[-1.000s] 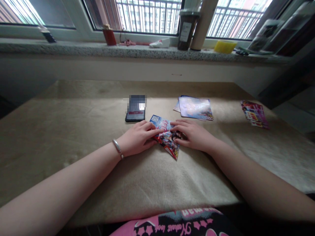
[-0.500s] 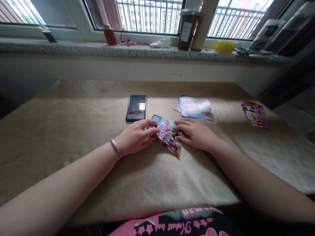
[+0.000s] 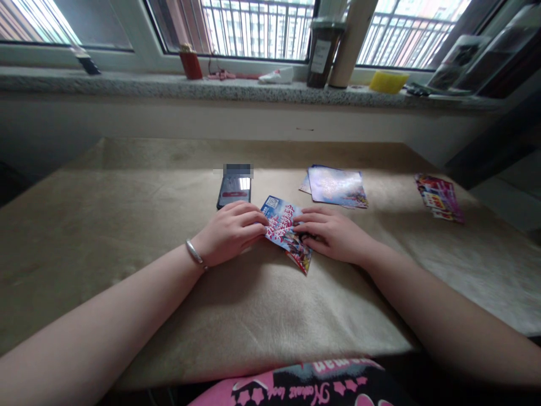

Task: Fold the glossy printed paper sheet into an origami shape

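Observation:
A folded paper leaflet (image 3: pixel 281 221) with bright print and a QR code lies slanted on the table between my hands. My left hand (image 3: pixel 234 230), with a silver bracelet at its wrist, has its fingers together and curled at the leaflet's left edge; its thumb is mostly hidden. From the other side, my right hand (image 3: pixel 333 232) holds the leaflet's right part down, its bent fingers pressing on the print. A red-edged lower layer shows at the corner nearest me. Just beyond my left hand lies a dark phone (image 3: pixel 235 189) with its screen lit and partly blurred.
Beyond my right hand is a small stack of printed sheets (image 3: pixel 338 185). Several colourful packets (image 3: pixel 439 197) lie farther right on the covered table (image 3: pixel 169 169). On the stone windowsill (image 3: pixel 139 85) stand a red container (image 3: pixel 191 63), a lidded dark jar (image 3: pixel 323 53) and a yellow item (image 3: pixel 387 82).
My left fingers have slid back toward the leaflet's left edge, uncovering more print. The leaflet has turned slightly, and my right fingers reach a little farther across it.

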The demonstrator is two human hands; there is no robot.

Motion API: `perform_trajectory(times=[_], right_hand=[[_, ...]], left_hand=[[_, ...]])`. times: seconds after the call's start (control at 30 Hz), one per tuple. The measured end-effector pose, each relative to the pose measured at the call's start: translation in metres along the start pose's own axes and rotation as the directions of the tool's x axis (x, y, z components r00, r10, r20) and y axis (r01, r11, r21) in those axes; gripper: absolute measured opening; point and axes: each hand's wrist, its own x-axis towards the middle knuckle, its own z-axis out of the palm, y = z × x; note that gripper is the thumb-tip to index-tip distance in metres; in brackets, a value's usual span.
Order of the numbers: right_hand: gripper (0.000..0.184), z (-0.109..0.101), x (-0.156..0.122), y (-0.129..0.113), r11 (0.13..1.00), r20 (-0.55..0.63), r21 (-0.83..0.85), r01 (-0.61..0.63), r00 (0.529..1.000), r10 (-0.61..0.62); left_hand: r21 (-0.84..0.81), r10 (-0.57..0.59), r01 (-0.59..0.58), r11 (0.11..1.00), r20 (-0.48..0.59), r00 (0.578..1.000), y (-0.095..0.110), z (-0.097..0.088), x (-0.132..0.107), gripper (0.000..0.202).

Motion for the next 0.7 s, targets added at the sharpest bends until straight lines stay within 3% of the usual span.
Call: perform_trajectory(times=[0.1, 0.2, 0.37, 0.7], right_hand=[[0.027, 0.002, -0.001, 0.002, 1.0, 0.007, 0.025, 0.009, 1.0, -0.009], [0.029, 0.002, -0.002, 0.003, 0.998, 0.026, 0.057, -0.023, 0.999, 0.022], [0.033, -0.002, -0.005, 0.004, 0.995, 0.078, 0.062, -0.073, 0.995, 0.068], [0.039, -0.01, -0.012, 0.016, 0.999, 0.104, -0.007, -0.053, 0.993, 0.053]], left_hand=[[0.03, -0.024, 0.023, 0.999, 0.036, 0.999, -0.003, 0.0, -0.002, 0.015], [0.054, -0.045, 0.037, 0.998, 0.141, 0.989, -0.006, 0.0, -0.004, 0.02], [0.079, -0.141, 0.123, 0.989, 0.319, 0.937, -0.006, -0.005, -0.006, 0.028], [0.153, -0.204, 0.156, 0.976, 0.38, 0.902, -0.006, -0.011, -0.007, 0.024]])
